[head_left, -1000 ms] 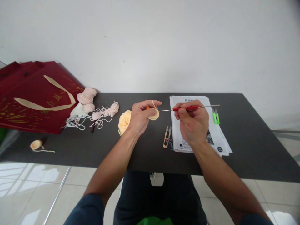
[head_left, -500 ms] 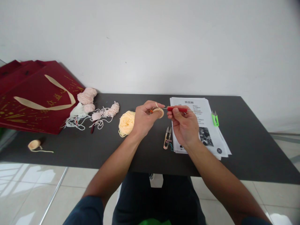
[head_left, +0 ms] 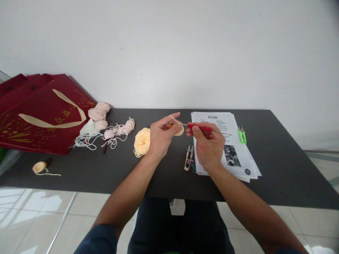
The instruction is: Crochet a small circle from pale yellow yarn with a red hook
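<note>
Between the thumb and fingers of my left hand (head_left: 162, 135) is a small round cream crochet piece (head_left: 179, 129). A strand of yarn runs over the raised index finger, and a bit of orange shows beside the piece. My right hand (head_left: 210, 144) grips a crochet hook (head_left: 200, 127) by its red handle. The hook's thin metal shaft points left and reaches the top of the piece; whether its tip is inside a stitch is too small to tell. Just left of my left hand lies a pale yellow yarn ball (head_left: 142, 141), partly covered by the hand.
Thread snips (head_left: 188, 158) lie beside printed sheets (head_left: 233, 141), with green-handled snips (head_left: 242, 135) at the sheets' right edge. To the left are pink and white yarn (head_left: 97, 116), dark red gift bags (head_left: 45, 116) and a cream crocheted cup (head_left: 39, 167). A pale wall stands behind the table.
My left index finger has lifted, stretching the yarn strand higher. The hook has tilted, its back end lower, and my right hand has turned slightly. The view has shifted a little.
</note>
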`<control>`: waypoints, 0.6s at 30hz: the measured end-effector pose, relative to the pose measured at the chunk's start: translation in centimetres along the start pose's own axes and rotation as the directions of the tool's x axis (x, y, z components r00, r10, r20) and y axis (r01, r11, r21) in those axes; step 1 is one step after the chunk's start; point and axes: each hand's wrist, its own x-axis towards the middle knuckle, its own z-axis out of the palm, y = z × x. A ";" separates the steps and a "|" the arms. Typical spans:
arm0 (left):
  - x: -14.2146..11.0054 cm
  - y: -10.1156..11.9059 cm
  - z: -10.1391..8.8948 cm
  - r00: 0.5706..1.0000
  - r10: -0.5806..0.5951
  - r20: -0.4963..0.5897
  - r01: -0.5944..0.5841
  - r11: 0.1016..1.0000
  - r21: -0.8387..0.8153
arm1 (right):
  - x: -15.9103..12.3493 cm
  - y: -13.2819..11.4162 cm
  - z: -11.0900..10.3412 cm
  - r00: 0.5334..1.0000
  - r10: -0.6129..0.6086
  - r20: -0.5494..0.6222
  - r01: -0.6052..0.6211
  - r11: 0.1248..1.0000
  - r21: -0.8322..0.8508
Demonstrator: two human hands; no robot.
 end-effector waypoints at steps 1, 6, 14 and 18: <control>0.0 -0.1 0.0 1.000 -0.014 -0.006 0.014 0.999 -0.033 | -0.3 -0.1 0.0 0.998 -0.067 0.004 0.067 0.994 -0.082; 0.0 0.2 0.2 0.993 -0.116 0.006 0.114 0.965 -0.237 | -1.2 0.3 -0.9 0.860 -0.445 0.249 0.504 0.816 -0.283; 0.5 0.9 -0.2 0.976 -0.194 0.097 0.214 0.936 -0.281 | -0.2 1.0 -0.6 0.986 -0.136 0.099 0.137 0.991 0.005; 0.4 0.7 -0.4 0.984 -0.153 0.095 0.171 0.960 -0.222 | 1.0 0.6 -0.3 0.994 0.048 0.094 -0.069 0.968 0.242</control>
